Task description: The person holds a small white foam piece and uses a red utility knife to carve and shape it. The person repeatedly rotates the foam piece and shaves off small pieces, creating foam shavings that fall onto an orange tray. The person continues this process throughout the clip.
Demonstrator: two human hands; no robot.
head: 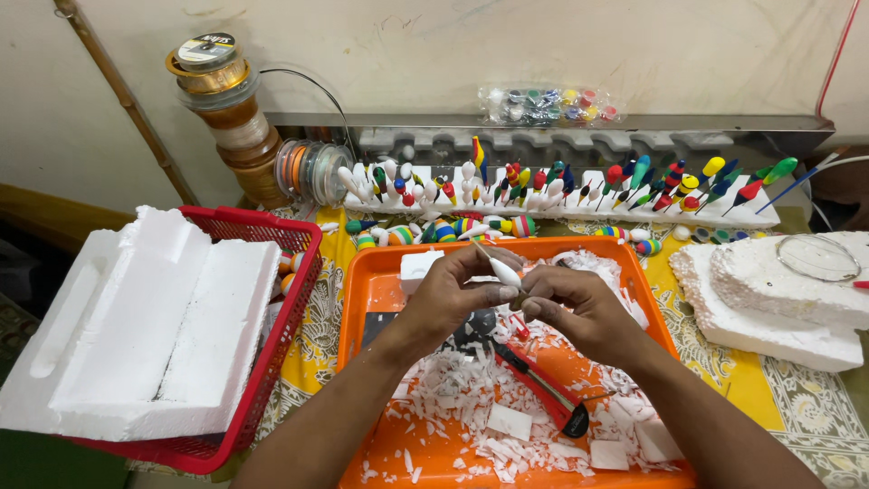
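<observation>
**Small white float being worked over the orange tray**

Both hands are meeting above the orange tray, and everything else is best placed from it. The left hand is pinching a slim white foam float by its body, fingers closed around it; the right hand is closed too, its fingertips pressing at the float's lower end, though I cannot tell whether it is holding a small tool.

The piece is looking thin and brittle, so too hard a squeeze is likely to snap or dent it. A red utility knife is lying in the tray just under the hands, half buried in white foam shavings; a hand dropping down blindly could be catching its blade. The shavings are piling near the tray's front edge and could be spilling onto the table.

Left of the tray, a red basket is carrying big white foam blocks. Behind the tray, a long foam strip is holding rows of painted floats upright. Right of the tray, rough foam slabs are lying stacked
</observation>
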